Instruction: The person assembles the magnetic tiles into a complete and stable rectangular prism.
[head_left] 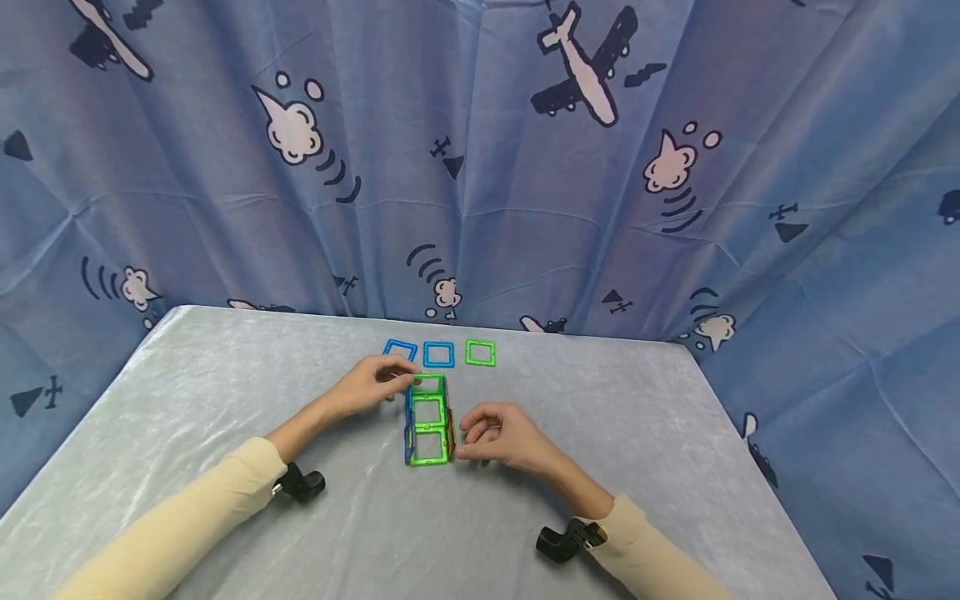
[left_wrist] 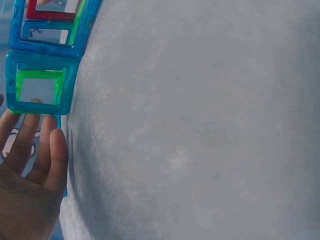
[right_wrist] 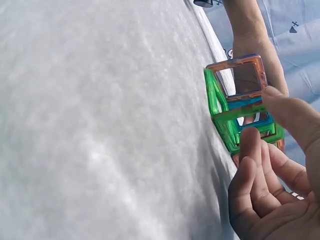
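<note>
A structure of square magnetic tiles stands mid-table. Several green tiles [head_left: 430, 412] run along it in a row, with blue tiles [left_wrist: 41, 82] on the left side and red-orange tiles [right_wrist: 237, 77] on the right. At the far left corner, my left hand [head_left: 371, 385] touches the structure; in the left wrist view its fingers reach out fairly straight, tips against a blue tile's lower edge. Beside the near right end is my right hand [head_left: 504, 437], fingers loosely bent and gripping nothing. Its thumb tip [right_wrist: 270, 92] overlaps an orange tile's edge in the right wrist view.
Behind the structure lie loose square tiles: a tilted blue one [head_left: 401, 348] partly behind the left hand, another blue one [head_left: 438, 342] and a green one [head_left: 481, 341]. A grey-white cloth covers the table [head_left: 600, 400]. A blue patterned curtain [head_left: 480, 167] hangs along its back edge.
</note>
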